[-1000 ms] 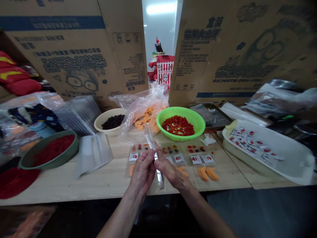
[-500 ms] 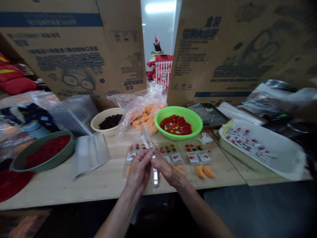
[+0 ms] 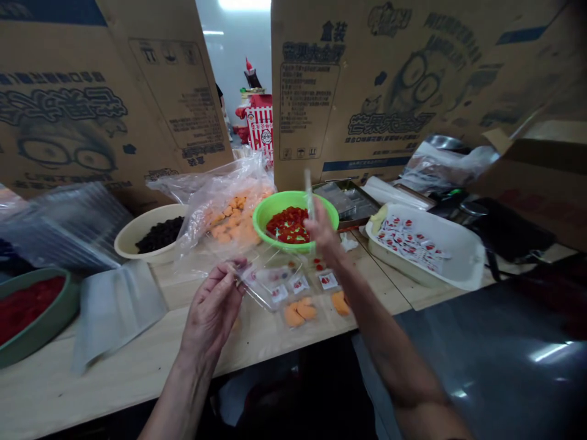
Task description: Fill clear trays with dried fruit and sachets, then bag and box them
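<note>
Pinching a clear plastic strip [image 3: 308, 194] upright, right hand [image 3: 323, 231] in a closed grip beside a green bowl [image 3: 275, 211], left hand [image 3: 211, 311] gripping the corner of a clear plastic packet [image 3: 270, 281]

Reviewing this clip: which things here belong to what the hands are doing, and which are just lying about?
In use: left hand pinching a clear plastic packet; right hand holding up a thin clear strip.

Lying about: green bowl of red pieces; cream bowl of dark pieces; white tray of sachets.
</note>
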A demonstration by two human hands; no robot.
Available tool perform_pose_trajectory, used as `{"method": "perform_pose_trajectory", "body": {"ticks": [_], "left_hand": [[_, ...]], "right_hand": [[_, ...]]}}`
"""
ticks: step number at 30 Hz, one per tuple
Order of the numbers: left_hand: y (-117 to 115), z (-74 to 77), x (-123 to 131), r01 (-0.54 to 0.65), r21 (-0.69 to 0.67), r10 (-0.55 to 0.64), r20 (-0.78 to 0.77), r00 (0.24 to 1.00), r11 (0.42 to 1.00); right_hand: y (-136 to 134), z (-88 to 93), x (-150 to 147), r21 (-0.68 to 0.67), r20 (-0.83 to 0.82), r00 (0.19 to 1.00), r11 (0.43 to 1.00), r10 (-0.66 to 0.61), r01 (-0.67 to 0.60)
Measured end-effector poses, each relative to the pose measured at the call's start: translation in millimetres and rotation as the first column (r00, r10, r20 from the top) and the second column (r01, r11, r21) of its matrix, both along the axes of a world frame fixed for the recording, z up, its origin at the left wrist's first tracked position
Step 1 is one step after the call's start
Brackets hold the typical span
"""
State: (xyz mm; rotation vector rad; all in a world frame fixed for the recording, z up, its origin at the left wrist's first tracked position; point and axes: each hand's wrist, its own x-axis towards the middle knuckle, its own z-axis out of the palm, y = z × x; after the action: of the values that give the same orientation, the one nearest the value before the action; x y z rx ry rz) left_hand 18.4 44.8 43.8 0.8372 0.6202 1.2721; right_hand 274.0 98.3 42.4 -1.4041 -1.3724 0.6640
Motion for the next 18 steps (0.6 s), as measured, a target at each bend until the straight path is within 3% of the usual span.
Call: {"method": "perform_pose_trajectory", "body": {"ticks": [1,2,3,6,8,10,12,14,16,18], "left_hand": [[-2.6,0.5,3.7,0.052,-0.021,-0.052,0.001,0.999,0.998],[-6.3,-0.2,9.8,0.129,-0.047,-0.129,-0.002,0.992,0.990],[-10.6,-2.6,18.4,0.219,-0.079,-0.220,-0.001,0.976,0.972],[-21.1,-19.9,57.0,0.452,-0.186,-0.454,0.033,0.890,0.873],[-21.6,-36.7,86.6,0.517,-0.249,-0.521,0.058,0.852,0.819],[-17.2,-53.5,113.1,0.526,-0.317,-0.540,0.052,0.840,0.789],[-11.3,-67.8,134.1,0.495,-0.392,-0.534,0.013,0.846,0.775],[-7.1,-78.8,148.9,0.441,-0.452,-0.518,-0.056,0.854,0.775],[-5.9,-86.6,157.4,0.379,-0.478,-0.503,-0.162,0.849,0.792],[-7.1,-91.3,158.9,0.286,-0.428,-0.450,-0.355,0.819,0.857]], "right_hand": [[19.7,4.8,28.3,-0.037,0.226,0.960,0.983,-0.165,0.178],[39.0,7.6,55.5,-0.068,0.415,0.867,0.940,-0.277,0.333],[56.5,8.3,80.3,-0.131,0.550,0.785,0.899,-0.284,0.417],[88.0,4.2,130.5,-0.359,0.694,0.717,0.828,-0.072,0.430],[84.7,3.0,142.4,-0.431,0.690,0.723,0.816,0.022,0.386],[61.1,4.4,141.0,-0.346,0.695,0.719,0.883,0.014,0.318],[21.7,3.5,130.2,-0.136,0.697,0.714,0.967,-0.061,0.215],[-25.0,-6.6,114.0,0.034,0.685,0.715,0.987,-0.140,0.160],[-68.4,-29.5,96.1,0.022,0.718,0.680,0.981,-0.150,0.193],[-99.3,-61.4,80.5,-0.090,0.791,0.607,0.967,-0.075,0.238]]}}
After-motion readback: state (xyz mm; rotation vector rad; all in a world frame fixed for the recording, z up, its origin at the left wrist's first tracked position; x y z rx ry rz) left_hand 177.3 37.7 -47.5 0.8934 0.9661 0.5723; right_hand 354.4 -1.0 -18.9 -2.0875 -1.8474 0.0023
